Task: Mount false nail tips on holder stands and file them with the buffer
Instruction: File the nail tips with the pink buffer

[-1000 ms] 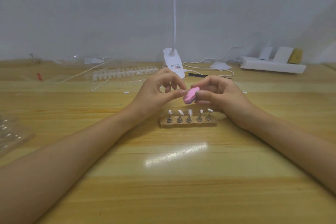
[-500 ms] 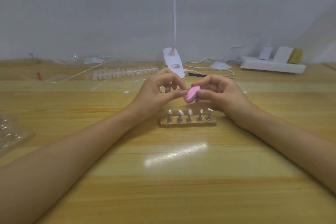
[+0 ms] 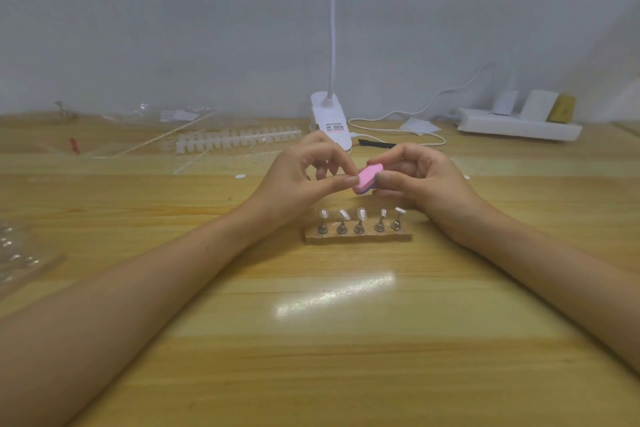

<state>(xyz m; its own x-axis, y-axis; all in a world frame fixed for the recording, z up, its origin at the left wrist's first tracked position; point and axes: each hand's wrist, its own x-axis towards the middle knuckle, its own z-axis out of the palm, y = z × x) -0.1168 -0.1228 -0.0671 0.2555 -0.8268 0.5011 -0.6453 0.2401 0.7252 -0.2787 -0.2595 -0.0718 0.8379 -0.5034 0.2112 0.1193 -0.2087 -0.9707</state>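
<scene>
Five tips (image 3: 360, 214): mounted on stands (image 3: 358, 228), in a row on the bench (image 3: 346, 350), near both hands for filing.
Pink buffer (image 3: 370, 178): above the row, gripped by the right hand (image 3: 427, 184).
Steadying: the left hand (image 3: 301, 180) pinches its end; any tip there is hidden.

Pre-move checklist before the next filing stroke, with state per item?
1. Grip: right hand holds buffer: ok.
2. Row: five stands stand on base: ok.
3. Mounting: tips sit on all five stands: ok.
4. Support: left hand has thumb and forefinger at the buffer's end: ok. Whether they pinch a loose tip: cannot tell.
5. Seating: base lies flat on table: ok.
6. Clearance: buffer is off the mounted tips: ok.
</scene>
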